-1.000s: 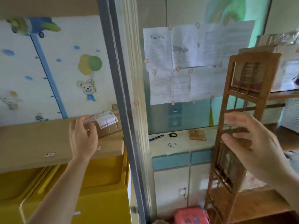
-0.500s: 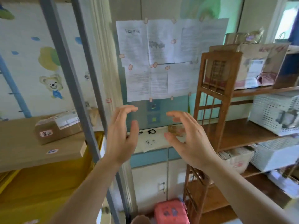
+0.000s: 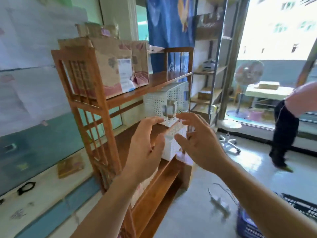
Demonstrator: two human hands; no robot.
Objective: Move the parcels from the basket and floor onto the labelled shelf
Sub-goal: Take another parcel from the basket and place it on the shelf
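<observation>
My left hand (image 3: 145, 146) and my right hand (image 3: 197, 143) are raised side by side at chest height, both empty with fingers spread. They hover in front of a brown wooden shelf unit (image 3: 96, 103). A dark blue basket (image 3: 247, 222) stands on the floor at the lower right, partly hidden by my right forearm. On the wooden shelf's top board stands a large cardboard parcel (image 3: 113, 66) with a white label. The view is blurred by motion.
White perforated bins (image 3: 164, 100) sit on the wooden shelf's middle boards. A metal rack (image 3: 212, 66) with small boxes stands behind. A person in dark trousers (image 3: 284, 134) walks at the right. A floor fan (image 3: 247, 74) and white stool (image 3: 228, 127) stand near the window.
The view has swung right, away from the labelled shelf with the small box, toward the wooden shelf and the window. Both empty hands moved with it and stay raised together.
</observation>
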